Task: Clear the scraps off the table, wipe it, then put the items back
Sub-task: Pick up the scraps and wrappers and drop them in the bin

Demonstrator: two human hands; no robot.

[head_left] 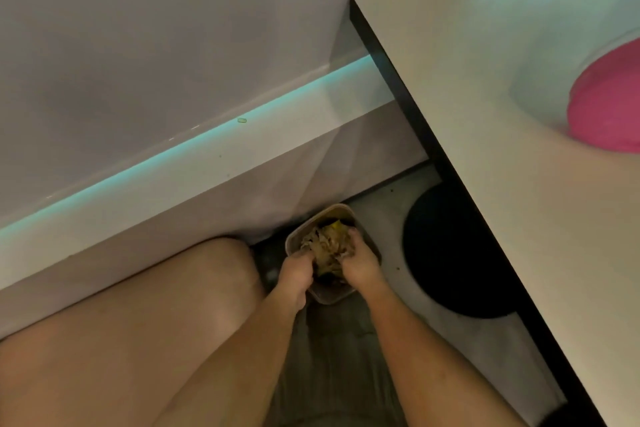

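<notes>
Down on the floor [384,215] beside the table [519,184], the left hand [296,272] and right hand [360,265] both clutched brown scraps [325,246] inside a bin [333,209].

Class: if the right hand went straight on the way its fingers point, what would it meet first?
The right hand points down into the bin and grips the scraps. Going on, it would push deeper into those scraps first, then probably the bin's bottom; depth is unclear.
</notes>
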